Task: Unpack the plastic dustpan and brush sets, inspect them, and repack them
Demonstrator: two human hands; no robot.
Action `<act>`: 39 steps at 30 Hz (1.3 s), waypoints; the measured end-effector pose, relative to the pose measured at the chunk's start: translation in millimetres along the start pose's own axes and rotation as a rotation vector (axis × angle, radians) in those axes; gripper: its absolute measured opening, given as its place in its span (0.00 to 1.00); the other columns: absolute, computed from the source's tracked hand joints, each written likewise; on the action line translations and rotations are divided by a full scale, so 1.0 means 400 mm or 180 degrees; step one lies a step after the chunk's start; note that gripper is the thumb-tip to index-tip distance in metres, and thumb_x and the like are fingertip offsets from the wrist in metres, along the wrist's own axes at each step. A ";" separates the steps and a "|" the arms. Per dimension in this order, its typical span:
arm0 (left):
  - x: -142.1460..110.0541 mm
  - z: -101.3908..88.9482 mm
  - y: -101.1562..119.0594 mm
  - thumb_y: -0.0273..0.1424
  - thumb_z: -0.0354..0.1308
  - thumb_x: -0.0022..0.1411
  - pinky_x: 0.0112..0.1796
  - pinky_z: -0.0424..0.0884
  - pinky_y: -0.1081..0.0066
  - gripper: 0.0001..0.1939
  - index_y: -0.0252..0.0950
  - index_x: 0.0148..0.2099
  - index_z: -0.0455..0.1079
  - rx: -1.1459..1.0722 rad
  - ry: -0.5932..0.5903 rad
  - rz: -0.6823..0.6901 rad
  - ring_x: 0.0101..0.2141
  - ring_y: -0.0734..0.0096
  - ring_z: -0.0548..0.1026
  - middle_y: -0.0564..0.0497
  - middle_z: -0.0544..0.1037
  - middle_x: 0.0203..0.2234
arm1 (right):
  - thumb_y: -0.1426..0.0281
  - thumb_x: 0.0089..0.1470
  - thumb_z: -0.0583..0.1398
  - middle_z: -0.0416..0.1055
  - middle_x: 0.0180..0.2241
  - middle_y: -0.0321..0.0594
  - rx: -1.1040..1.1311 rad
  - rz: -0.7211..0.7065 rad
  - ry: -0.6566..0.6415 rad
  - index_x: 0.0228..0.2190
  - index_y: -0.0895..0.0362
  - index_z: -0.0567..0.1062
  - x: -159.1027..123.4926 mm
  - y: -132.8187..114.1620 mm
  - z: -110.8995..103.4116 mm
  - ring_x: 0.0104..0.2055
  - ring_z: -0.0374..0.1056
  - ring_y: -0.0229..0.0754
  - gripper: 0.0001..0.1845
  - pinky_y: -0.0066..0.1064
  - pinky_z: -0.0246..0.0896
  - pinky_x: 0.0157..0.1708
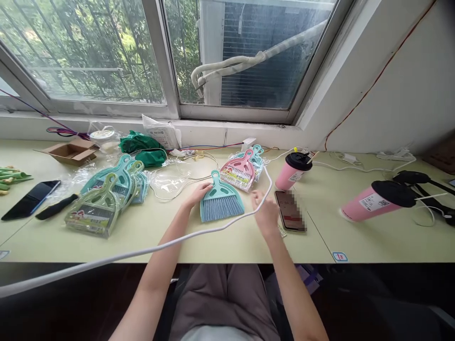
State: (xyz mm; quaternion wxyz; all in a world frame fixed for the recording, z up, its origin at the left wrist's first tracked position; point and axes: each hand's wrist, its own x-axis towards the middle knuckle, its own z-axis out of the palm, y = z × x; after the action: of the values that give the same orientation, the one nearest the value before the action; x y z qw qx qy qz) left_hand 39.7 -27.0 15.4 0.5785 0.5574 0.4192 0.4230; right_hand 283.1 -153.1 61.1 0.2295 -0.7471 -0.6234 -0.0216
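Note:
A small teal brush-and-dustpan set lies on the pale green table in front of me. My left hand rests on its left edge, fingers stretched out and touching it. My right hand hovers just right of the set, fingers partly spread and blurred, beside a phone lying flat. A thick white cable runs across the table under my right hand. Wrapped pink and teal sets are stacked just behind.
A pile of wrapped teal and green sets lies at the left, with a black phone and a cardboard box. A pink cup stands upright; another lies tipped at the right. Green cloth sits by the window.

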 end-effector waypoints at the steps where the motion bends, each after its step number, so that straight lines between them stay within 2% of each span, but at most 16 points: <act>1: -0.003 0.003 0.000 0.37 0.68 0.49 0.33 0.70 0.68 0.11 0.35 0.30 0.76 0.0083 -0.0052 0.0062 0.31 0.64 0.74 0.46 0.79 0.30 | 0.67 0.64 0.51 0.75 0.40 0.50 0.0230 -0.0317 -0.0046 0.41 0.55 0.76 0.005 -0.044 0.023 0.40 0.72 0.47 0.14 0.34 0.62 0.35; 3: -0.009 0.007 0.005 0.40 0.68 0.48 0.31 0.70 0.68 0.13 0.35 0.29 0.76 0.0232 -0.0125 0.0188 0.28 0.65 0.73 0.47 0.78 0.27 | 0.65 0.65 0.51 0.75 0.39 0.51 0.0328 -0.0759 -0.0149 0.37 0.56 0.77 0.018 -0.125 0.074 0.44 0.70 0.49 0.16 0.35 0.63 0.38; 5: -0.016 0.011 0.012 0.42 0.68 0.47 0.28 0.68 0.69 0.15 0.35 0.25 0.74 0.0338 -0.0111 0.0259 0.26 0.67 0.71 0.49 0.76 0.24 | 0.65 0.63 0.54 0.75 0.38 0.53 0.0248 -0.0872 -0.0322 0.36 0.58 0.78 0.034 -0.189 0.120 0.45 0.69 0.51 0.15 0.37 0.63 0.39; 8: -0.021 0.012 0.019 0.45 0.67 0.46 0.25 0.66 0.70 0.18 0.35 0.22 0.71 0.0405 -0.0078 0.0264 0.23 0.69 0.68 0.51 0.73 0.20 | 0.63 0.63 0.54 0.75 0.39 0.57 0.0192 -0.0516 -0.0527 0.38 0.61 0.78 0.057 -0.248 0.160 0.43 0.71 0.53 0.17 0.39 0.64 0.39; 11: -0.021 0.007 0.016 0.47 0.67 0.46 0.23 0.65 0.71 0.20 0.35 0.21 0.70 0.0451 -0.0092 0.0397 0.22 0.70 0.67 0.51 0.71 0.18 | 0.63 0.65 0.51 0.77 0.37 0.58 0.0195 -0.0131 -0.0796 0.38 0.61 0.79 0.078 -0.273 0.169 0.39 0.74 0.52 0.20 0.37 0.64 0.37; 15: -0.017 -0.001 0.006 0.49 0.66 0.47 0.24 0.67 0.69 0.21 0.36 0.21 0.69 0.0488 0.0257 0.0763 0.22 0.68 0.68 0.52 0.69 0.17 | 0.69 0.65 0.48 0.78 0.36 0.58 0.0405 -0.0003 -0.0871 0.35 0.61 0.81 0.099 -0.269 0.174 0.39 0.75 0.51 0.22 0.36 0.63 0.38; 18: -0.013 -0.002 0.003 0.47 0.64 0.50 0.27 0.68 0.67 0.20 0.35 0.22 0.70 0.0473 0.0188 0.0496 0.24 0.66 0.70 0.50 0.70 0.18 | 0.69 0.65 0.49 0.79 0.35 0.55 0.0812 0.0163 -0.0758 0.31 0.60 0.81 0.107 -0.244 0.188 0.39 0.75 0.49 0.22 0.34 0.63 0.39; 20: -0.010 0.001 0.005 0.45 0.63 0.51 0.30 0.68 0.65 0.18 0.35 0.22 0.71 0.0471 0.0054 0.0230 0.25 0.64 0.70 0.49 0.72 0.20 | 0.68 0.63 0.51 0.78 0.29 0.49 0.1429 0.0313 -0.0649 0.25 0.59 0.79 0.110 -0.223 0.195 0.36 0.74 0.45 0.21 0.31 0.64 0.37; 22: -0.007 0.008 0.008 0.42 0.63 0.51 0.33 0.69 0.65 0.15 0.35 0.24 0.73 0.0483 0.0096 0.0220 0.28 0.62 0.72 0.47 0.75 0.23 | 0.67 0.63 0.49 0.74 0.23 0.39 0.2320 0.0440 -0.0568 0.22 0.59 0.76 0.112 -0.204 0.195 0.29 0.71 0.38 0.23 0.26 0.64 0.32; 25: -0.002 0.012 0.009 0.38 0.64 0.51 0.37 0.69 0.65 0.10 0.37 0.27 0.75 0.0554 0.0293 0.0445 0.33 0.60 0.74 0.46 0.78 0.29 | 0.66 0.64 0.46 0.69 0.18 0.35 0.3234 0.0455 -0.0586 0.21 0.56 0.73 0.115 -0.183 0.175 0.25 0.67 0.36 0.25 0.26 0.64 0.27; 29: -0.001 -0.013 0.008 0.38 0.63 0.52 0.38 0.69 0.65 0.11 0.37 0.24 0.73 0.0667 0.0466 0.0426 0.32 0.60 0.73 0.49 0.78 0.25 | 0.61 0.64 0.48 0.68 0.17 0.40 0.3533 0.0372 -0.0712 0.15 0.51 0.67 0.115 -0.136 0.117 0.23 0.67 0.42 0.27 0.32 0.65 0.27; 30: -0.004 -0.025 0.009 0.39 0.64 0.52 0.39 0.69 0.64 0.11 0.38 0.24 0.73 0.0721 0.0556 0.0419 0.32 0.59 0.74 0.49 0.78 0.24 | 0.59 0.63 0.48 0.69 0.18 0.40 0.3434 0.0358 -0.0719 0.15 0.52 0.67 0.111 -0.117 0.098 0.23 0.67 0.42 0.27 0.32 0.65 0.28; 31: -0.008 -0.038 0.012 0.39 0.64 0.52 0.40 0.69 0.64 0.10 0.38 0.25 0.74 0.0856 0.0661 0.0411 0.33 0.58 0.74 0.49 0.78 0.25 | 0.59 0.63 0.48 0.70 0.19 0.41 0.3051 0.0414 -0.0555 0.16 0.53 0.69 0.103 -0.096 0.079 0.24 0.67 0.42 0.27 0.32 0.63 0.28; 34: -0.027 -0.075 0.027 0.39 0.63 0.55 0.43 0.68 0.65 0.09 0.40 0.33 0.77 0.2040 0.0908 0.0336 0.39 0.55 0.76 0.47 0.81 0.31 | 0.61 0.64 0.49 0.74 0.24 0.47 0.1127 0.0416 -0.0290 0.24 0.58 0.77 0.068 -0.036 0.024 0.29 0.71 0.45 0.25 0.31 0.60 0.31; 37: -0.044 -0.094 0.047 0.41 0.55 0.63 0.45 0.67 0.66 0.15 0.41 0.47 0.76 0.3541 0.0877 0.0255 0.45 0.56 0.75 0.45 0.80 0.42 | 0.68 0.65 0.48 0.77 0.31 0.54 -0.0308 0.0341 -0.0521 0.32 0.61 0.79 0.035 -0.009 -0.006 0.35 0.74 0.47 0.22 0.30 0.59 0.33; 39: -0.050 -0.096 0.057 0.42 0.50 0.67 0.44 0.67 0.66 0.18 0.42 0.52 0.73 0.3971 0.0900 0.0317 0.47 0.57 0.75 0.45 0.77 0.46 | 0.71 0.65 0.48 0.77 0.33 0.55 -0.0720 0.0231 -0.0785 0.34 0.62 0.78 0.029 -0.007 -0.010 0.37 0.75 0.47 0.20 0.30 0.59 0.33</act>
State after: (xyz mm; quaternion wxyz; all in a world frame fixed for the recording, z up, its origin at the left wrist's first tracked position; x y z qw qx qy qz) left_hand -3.3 -34.6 37.3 0.0642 0.7469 0.6324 0.1954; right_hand 283.9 -143.4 69.4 0.0663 -0.7872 -0.6131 0.0085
